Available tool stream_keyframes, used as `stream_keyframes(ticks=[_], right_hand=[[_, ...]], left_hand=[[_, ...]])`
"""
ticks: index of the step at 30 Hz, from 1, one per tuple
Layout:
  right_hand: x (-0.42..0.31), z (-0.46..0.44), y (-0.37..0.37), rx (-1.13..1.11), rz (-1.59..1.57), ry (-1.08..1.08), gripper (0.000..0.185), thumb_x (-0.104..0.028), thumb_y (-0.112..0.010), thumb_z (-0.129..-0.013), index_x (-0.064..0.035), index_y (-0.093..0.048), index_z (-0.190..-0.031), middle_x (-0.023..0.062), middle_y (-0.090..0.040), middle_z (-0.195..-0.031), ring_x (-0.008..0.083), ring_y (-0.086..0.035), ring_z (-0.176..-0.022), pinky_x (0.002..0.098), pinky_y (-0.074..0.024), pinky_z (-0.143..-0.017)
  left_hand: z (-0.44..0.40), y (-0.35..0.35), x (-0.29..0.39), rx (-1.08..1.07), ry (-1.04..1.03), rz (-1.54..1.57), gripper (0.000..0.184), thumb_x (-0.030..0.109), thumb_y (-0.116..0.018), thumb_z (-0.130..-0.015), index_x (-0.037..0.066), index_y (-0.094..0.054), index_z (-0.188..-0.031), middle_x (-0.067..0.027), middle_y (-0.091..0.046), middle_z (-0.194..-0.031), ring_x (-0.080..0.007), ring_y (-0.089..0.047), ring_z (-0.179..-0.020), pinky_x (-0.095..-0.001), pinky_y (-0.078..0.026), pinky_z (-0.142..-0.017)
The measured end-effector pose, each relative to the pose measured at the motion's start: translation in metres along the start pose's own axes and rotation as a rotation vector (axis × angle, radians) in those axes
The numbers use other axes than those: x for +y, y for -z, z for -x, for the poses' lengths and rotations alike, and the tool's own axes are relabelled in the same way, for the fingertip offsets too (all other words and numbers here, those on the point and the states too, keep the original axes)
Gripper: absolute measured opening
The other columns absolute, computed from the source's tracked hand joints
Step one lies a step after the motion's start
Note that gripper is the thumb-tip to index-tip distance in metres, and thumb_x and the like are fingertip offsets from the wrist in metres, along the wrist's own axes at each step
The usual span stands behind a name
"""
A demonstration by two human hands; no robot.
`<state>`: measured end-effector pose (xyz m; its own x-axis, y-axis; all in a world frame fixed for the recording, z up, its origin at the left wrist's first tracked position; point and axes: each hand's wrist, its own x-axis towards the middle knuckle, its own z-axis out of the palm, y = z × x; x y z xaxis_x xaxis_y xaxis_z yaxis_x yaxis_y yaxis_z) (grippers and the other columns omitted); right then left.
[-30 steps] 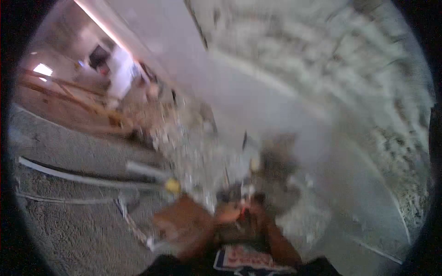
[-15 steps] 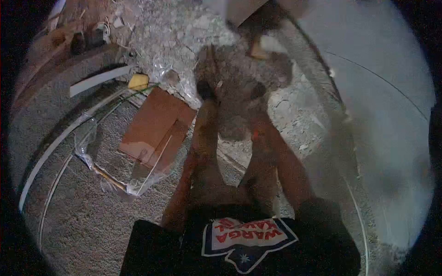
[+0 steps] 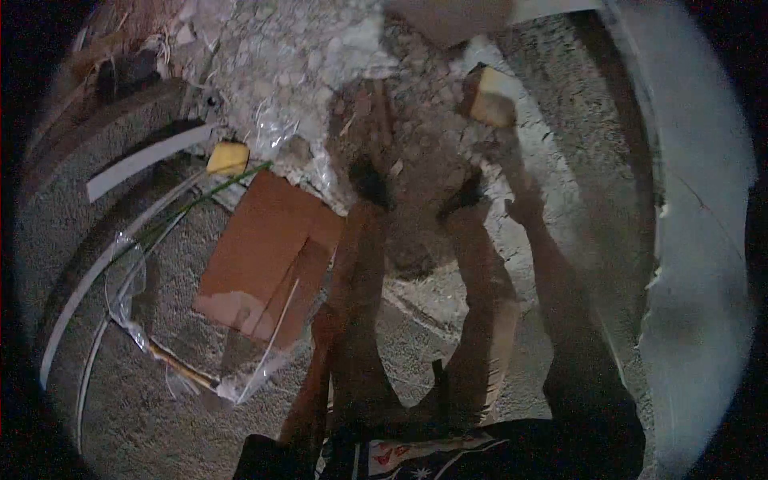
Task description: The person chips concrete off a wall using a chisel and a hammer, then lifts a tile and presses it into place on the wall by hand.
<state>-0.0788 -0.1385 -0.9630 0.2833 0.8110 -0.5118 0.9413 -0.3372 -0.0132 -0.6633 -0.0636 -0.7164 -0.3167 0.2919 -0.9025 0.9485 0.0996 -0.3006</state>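
Note:
My right hand point(image 3: 524, 206) reaches out beside my right lower leg, over pale rubble, with its fingers apart and nothing visible in them. A yellowish block point(image 3: 494, 100) with a dark side lies beyond it. My left hand point(image 3: 323, 322) hangs along my left leg, dim and partly merged with it, so its fingers cannot be made out. Nearest to it is a reddish-brown flat sheet point(image 3: 260, 252) on the rough floor. Between my feet is a mound of dark soil and rubble point(image 3: 416, 172).
A yellow piece point(image 3: 228, 158) lies by a pale strip point(image 3: 148, 160) and long curved strips at left. Clear plastic wrap point(image 3: 132, 320) surrounds a thin stick. More rubble point(image 3: 280, 48) lies ahead. A grey panel point(image 3: 696, 240) stands along the right; a brown sheet point(image 3: 452, 20) is at the top.
The view has swung down from the room and wall to the floor and my legs. My right hand has moved outward, away from my right knee. My left arm stays low beside my leg.

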Motion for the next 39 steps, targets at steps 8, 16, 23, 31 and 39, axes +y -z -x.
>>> stream_keyframes(ticks=[8, 16, 23, 31, 39], right_hand=[[-0.075, -0.140, 0.308, 0.384, -0.962, -0.207, 0.088, -0.055, -0.075, -0.089, 0.0016, -0.045, -0.149, 0.0235, -0.057, -0.144, 0.0367, -0.053, -0.137, 0.0465, -0.0432, -0.112], [-0.095, -0.247, 0.373, 0.260, -0.986, -0.329, 0.071, -0.063, -0.082, -0.080, 0.0031, -0.073, -0.104, 0.0130, -0.072, -0.089, 0.0222, -0.065, -0.079, 0.0392, -0.0511, -0.070], [-0.121, -0.225, 0.354, 0.288, -0.733, -0.288, 0.032, -0.035, -0.074, -0.096, -0.0031, -0.076, -0.097, 0.0082, -0.069, -0.074, 0.0160, -0.060, -0.062, 0.0350, -0.0465, -0.054], [-0.144, -0.203, 0.293, 0.301, -0.250, 0.104, 0.042, -0.033, -0.061, -0.104, -0.0068, -0.057, -0.137, 0.0081, -0.067, -0.124, 0.0187, -0.061, -0.113, 0.0377, -0.0493, -0.089], [-0.122, -0.035, 0.402, 0.318, -1.414, -0.161, 0.042, -0.039, -0.069, -0.099, -0.0022, -0.069, -0.118, 0.0103, -0.074, -0.101, 0.0263, -0.071, -0.094, 0.0416, -0.0546, -0.087]], left_hand=[[-0.070, -0.059, -0.049, -0.135, -0.395, -0.140, 0.075, 0.065, -0.069, -0.084, 0.007, -0.065, -0.132, -0.0206, -0.066, -0.127, -0.0383, -0.063, -0.119, -0.0481, -0.052, -0.101], [-0.060, 0.241, 0.204, 0.231, -0.772, 0.656, 0.059, 0.056, -0.062, -0.096, 0.005, -0.066, -0.125, -0.0170, -0.069, -0.115, -0.0308, -0.064, -0.111, -0.0434, -0.049, -0.098], [-0.047, 0.520, 0.430, 0.578, -1.258, 0.933, 0.045, 0.047, -0.052, -0.106, 0.003, -0.063, -0.114, -0.0075, -0.063, -0.105, -0.0223, -0.055, -0.099, -0.0403, -0.044, -0.094], [-0.020, 0.556, 0.447, 0.245, -1.495, 0.944, 0.074, 0.059, -0.050, -0.103, 0.008, -0.043, -0.155, -0.0180, -0.041, -0.159, -0.0357, -0.038, -0.147, -0.0558, -0.027, -0.120], [0.103, 0.525, 0.363, 0.766, -1.436, 0.672, 0.038, 0.038, -0.054, -0.109, 0.002, -0.064, -0.103, -0.0014, -0.056, -0.095, -0.0135, -0.049, -0.089, -0.0295, -0.043, -0.082]])
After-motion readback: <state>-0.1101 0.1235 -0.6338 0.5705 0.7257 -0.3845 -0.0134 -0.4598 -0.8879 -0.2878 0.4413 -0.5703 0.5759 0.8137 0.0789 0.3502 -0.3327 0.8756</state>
